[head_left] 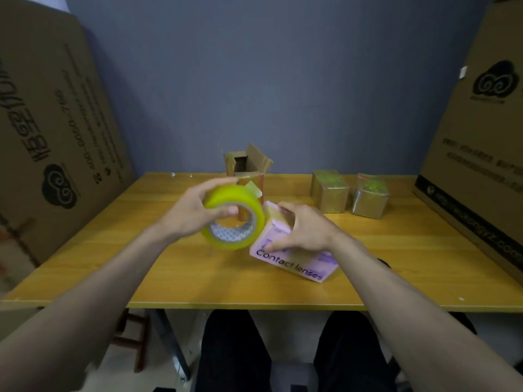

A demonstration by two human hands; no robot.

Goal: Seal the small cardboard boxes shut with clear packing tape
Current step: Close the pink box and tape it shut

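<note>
The left hand [195,213] is gripping the tape roll [233,219], fingers curled through its core, hovering just left of the pink box [294,261] on the surface [169,273]. The right hand [302,230] is pressing down on the box with fingers spread; its long axis is running toward the near right.
</note>
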